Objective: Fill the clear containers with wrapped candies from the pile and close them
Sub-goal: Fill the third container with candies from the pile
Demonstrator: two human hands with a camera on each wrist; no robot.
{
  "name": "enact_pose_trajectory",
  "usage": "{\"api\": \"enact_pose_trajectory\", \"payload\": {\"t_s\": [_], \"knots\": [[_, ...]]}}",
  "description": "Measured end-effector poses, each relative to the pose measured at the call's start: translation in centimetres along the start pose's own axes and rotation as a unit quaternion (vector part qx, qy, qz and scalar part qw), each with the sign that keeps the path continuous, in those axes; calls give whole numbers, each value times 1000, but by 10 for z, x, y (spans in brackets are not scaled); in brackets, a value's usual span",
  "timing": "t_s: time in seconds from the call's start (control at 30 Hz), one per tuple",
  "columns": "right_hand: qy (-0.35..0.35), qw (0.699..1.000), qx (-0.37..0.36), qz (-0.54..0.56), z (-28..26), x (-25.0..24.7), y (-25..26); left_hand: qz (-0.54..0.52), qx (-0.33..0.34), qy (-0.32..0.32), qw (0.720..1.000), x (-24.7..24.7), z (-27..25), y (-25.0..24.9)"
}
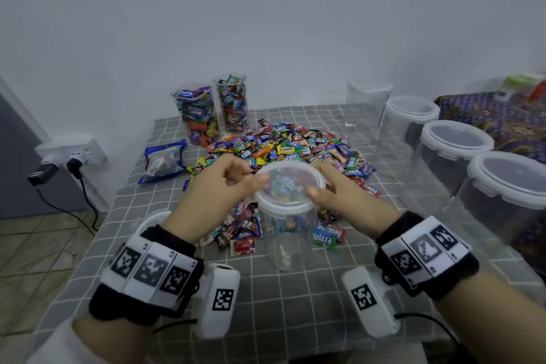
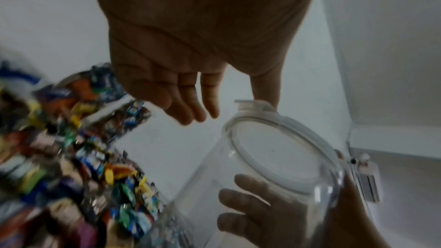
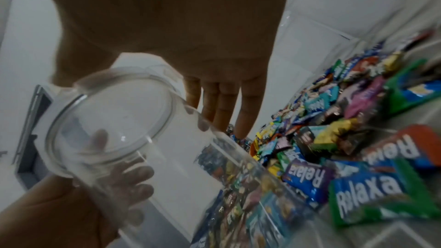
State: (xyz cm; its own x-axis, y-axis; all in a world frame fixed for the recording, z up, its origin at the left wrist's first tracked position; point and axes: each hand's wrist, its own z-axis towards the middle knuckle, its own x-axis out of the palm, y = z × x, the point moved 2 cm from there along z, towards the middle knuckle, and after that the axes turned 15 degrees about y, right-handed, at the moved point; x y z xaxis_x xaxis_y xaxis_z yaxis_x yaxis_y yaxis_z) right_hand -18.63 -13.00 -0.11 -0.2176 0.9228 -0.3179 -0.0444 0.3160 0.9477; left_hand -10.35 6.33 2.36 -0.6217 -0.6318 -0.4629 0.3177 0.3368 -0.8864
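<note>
Two hands of yours meet at one clear container (image 1: 288,221) standing at the near edge of the candy pile (image 1: 292,145) on the bench (image 1: 295,298). Your left hand (image 1: 220,183) sits at the left of its translucent lid (image 1: 291,186), fingers (image 2: 190,101) loosely curled with the thumb tip touching the lid's rim; they hold nothing that I can tell. Your right hand (image 1: 328,189) grips the container from the right, thumb lying over the near rim of the lid and the other fingers (image 3: 226,105) reaching down the far side. From the wrist views the container looks empty, and the lid sits on its mouth; whether it is latched I cannot tell.

At the far left of the bench stand two open containers full of candies (image 1: 212,109), touching each other, with a blue-edged pouch (image 1: 164,162) lying nearer and to their left. Along the right side runs a row of four lidded empty containers (image 1: 455,154), from far to near. A loose lid (image 1: 150,220) lies just left of your left wrist.
</note>
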Motion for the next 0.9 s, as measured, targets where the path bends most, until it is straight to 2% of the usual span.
{"api": "enact_pose_trajectory", "payload": {"t_s": [0.07, 0.17, 0.27, 0.43, 0.53, 0.67, 0.73, 0.9], "knots": [[27, 999, -12, 24, -2, 2, -1, 45, 7, 46, 998, -2, 3, -7], [65, 997, -36, 34, -5, 10, 9, 102, 24, 162, 981, 6, 8, -23], [44, 997, -56, 29, -8, 12, 13, 122, 32, 232, 965, 13, 12, -32], [21, 999, -47, 14, -7, 14, 7, 219, 60, 179, 957, 17, 13, -40], [22, 999, -26, 13, -5, 12, 1, 150, 73, 142, 976, 13, 10, -44], [20, 999, 14, -24, -6, 9, 1, 98, 81, 57, 990, -24, 6, -40], [18, 999, 18, -39, -6, 9, 1, 110, 58, 33, 992, -49, -1, -32], [-2, 998, 10, -61, -2, 9, 1, 211, -88, 42, 973, -85, -22, 14]]}}
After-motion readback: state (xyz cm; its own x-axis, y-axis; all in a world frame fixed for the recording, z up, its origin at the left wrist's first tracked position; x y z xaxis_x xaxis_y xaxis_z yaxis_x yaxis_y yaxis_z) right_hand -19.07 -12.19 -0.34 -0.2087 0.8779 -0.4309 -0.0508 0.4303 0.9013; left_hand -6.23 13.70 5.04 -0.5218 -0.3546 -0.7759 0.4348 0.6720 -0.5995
